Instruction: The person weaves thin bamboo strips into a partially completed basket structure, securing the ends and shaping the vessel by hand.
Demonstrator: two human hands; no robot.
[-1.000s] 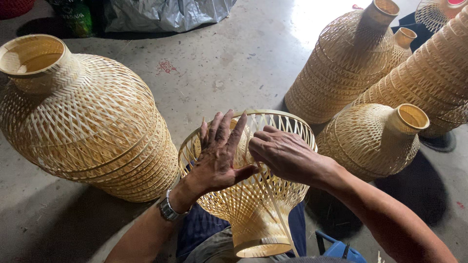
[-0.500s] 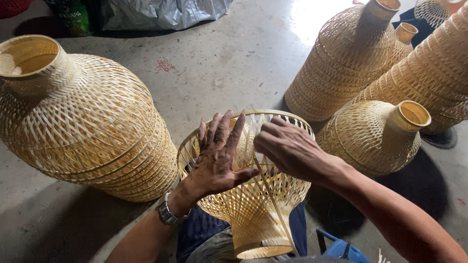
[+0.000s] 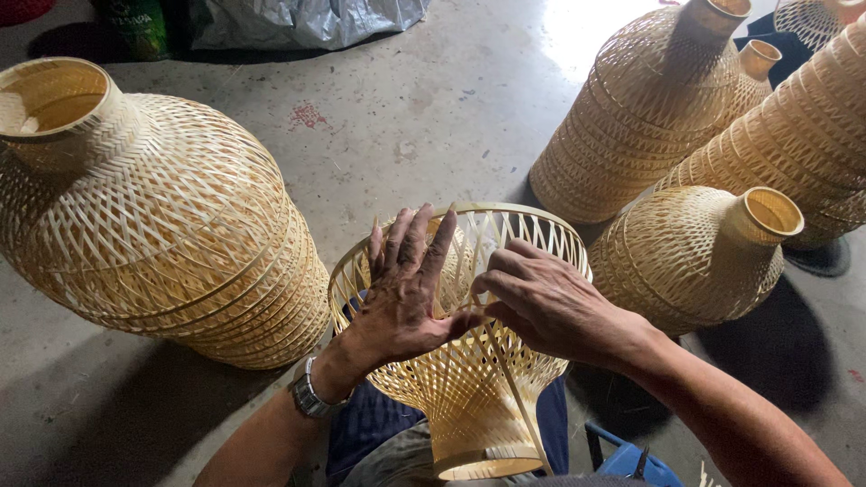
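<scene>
Both hands rest on a woven bamboo shade (image 3: pixel 469 361) that lies tilted in the person's lap, its narrow neck toward the body and its wide open rim pointing away. The left hand (image 3: pixel 406 298) lies flat on the weave, fingers spread wide and pointing toward the rim, thumb stretched to the right. A metal wristwatch (image 3: pixel 307 392) sits on that wrist. The right hand (image 3: pixel 550 302) sits just beside it, touching the left thumb, with fingers curled and pinching the bamboo strips near the rim.

To the left of the left hand lies 1 large woven shade (image 3: pixel 153 216) on its side, close to the held one. To the right of the right hand lies 1 small woven shade (image 3: pixel 695 252), with 2 taller shades (image 3: pixel 640 108) beyond it on the concrete floor (image 3: pixel 424 108).
</scene>
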